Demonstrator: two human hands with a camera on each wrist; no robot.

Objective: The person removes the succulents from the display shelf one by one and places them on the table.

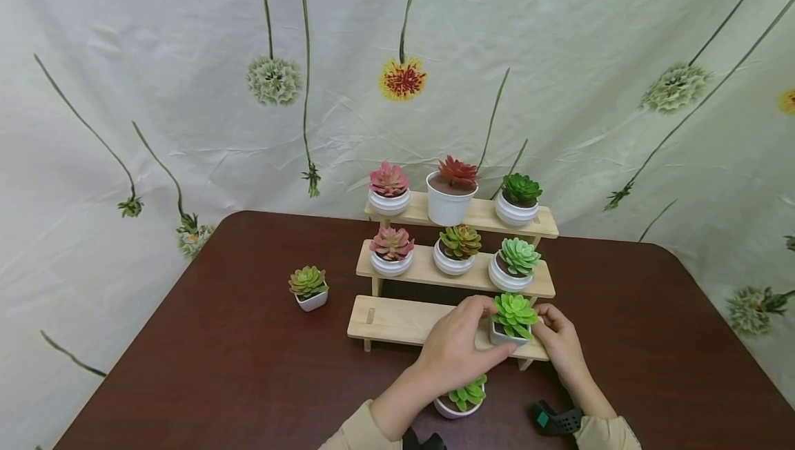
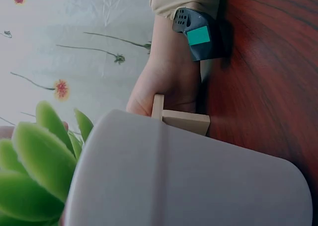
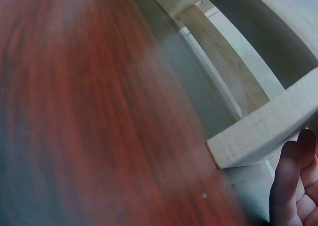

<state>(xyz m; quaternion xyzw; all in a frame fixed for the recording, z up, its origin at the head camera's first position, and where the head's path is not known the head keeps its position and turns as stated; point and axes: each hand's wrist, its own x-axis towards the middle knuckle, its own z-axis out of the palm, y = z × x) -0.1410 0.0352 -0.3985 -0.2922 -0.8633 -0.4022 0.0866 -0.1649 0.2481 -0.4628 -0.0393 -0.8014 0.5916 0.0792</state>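
Note:
A bright green succulent (image 1: 513, 313) in a square white pot stands at the right end of the wooden stand's lowest shelf (image 1: 397, 319). My left hand (image 1: 456, 346) grips that pot from the left, thumb in front and fingers behind. At the pot's right edge, my right hand (image 1: 562, 346) pinches with bent thumb and forefinger; the exact contact is partly hidden. The right wrist view has its curled fingers (image 3: 290, 181) beside a wooden part of the stand (image 3: 268, 121). Below my left wrist sits another green succulent (image 1: 467, 395) in a round white pot, partly covered.
On the middle shelf (image 1: 422, 262) and top shelf (image 1: 484, 214) stand several potted succulents, pink, red and green. Left of the stand, a small succulent in a square pot (image 1: 312, 300) rests on the dark red table (image 1: 248, 367). A flower-printed cloth (image 1: 186, 36) hangs behind.

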